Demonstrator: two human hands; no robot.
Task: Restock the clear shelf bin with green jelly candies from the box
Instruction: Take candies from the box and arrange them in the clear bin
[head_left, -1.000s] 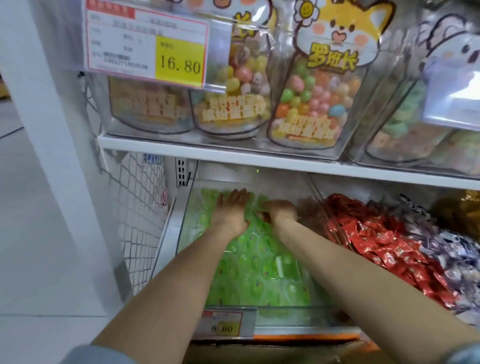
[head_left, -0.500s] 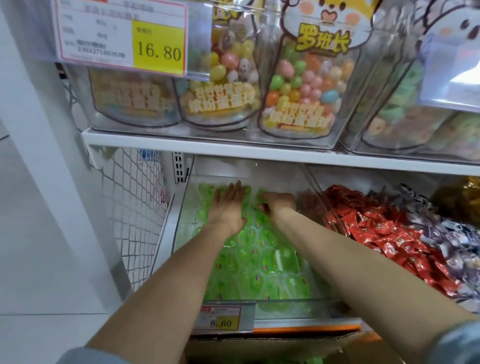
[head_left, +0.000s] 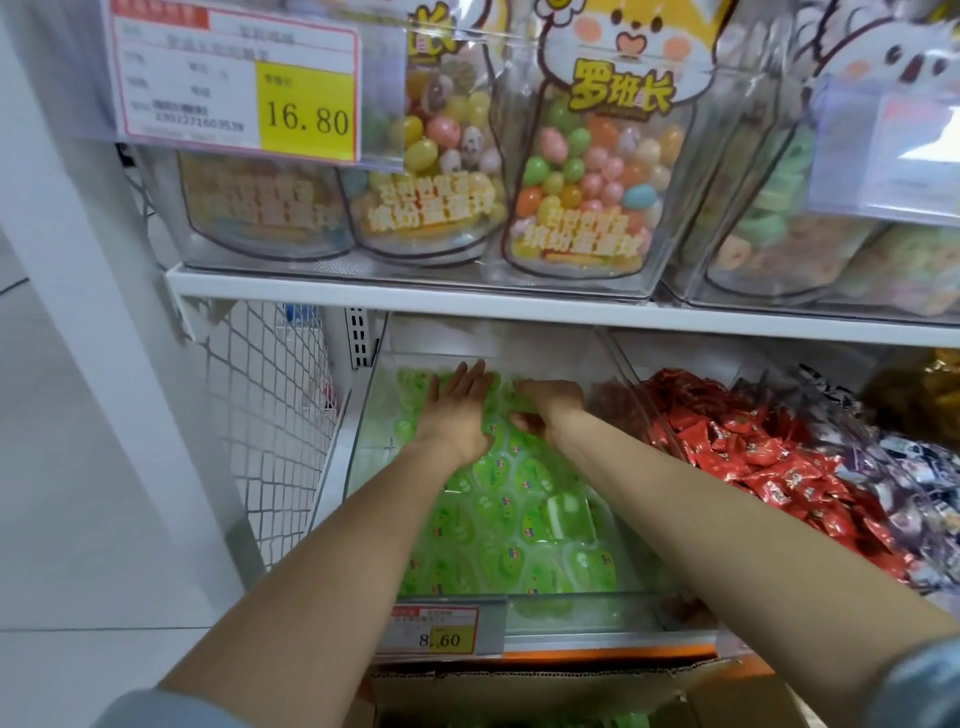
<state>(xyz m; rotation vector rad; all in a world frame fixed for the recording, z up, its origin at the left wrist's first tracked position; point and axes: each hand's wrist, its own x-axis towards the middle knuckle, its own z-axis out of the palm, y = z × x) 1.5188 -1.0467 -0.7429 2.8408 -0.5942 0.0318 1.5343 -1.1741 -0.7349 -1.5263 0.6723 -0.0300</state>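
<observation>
Green jelly candies (head_left: 514, 525) spread toward 6 o'clock beneath the left hand (head_left: 460, 410), pressing flat, and the right hand (head_left: 548, 405), gripping some; left fingers (head_left: 470, 376) are straighter than earlier.

L hand (head_left: 457, 410): fingers (head_left: 470, 376), curled down into the green jelly candies (head_left: 509, 519) 1 s ago, half-opened 0.5 s ago, now lie straight & flat on the pile; clear shelf bin (head_left: 363, 447) back wall now just beyond the fingertips.
</observation>
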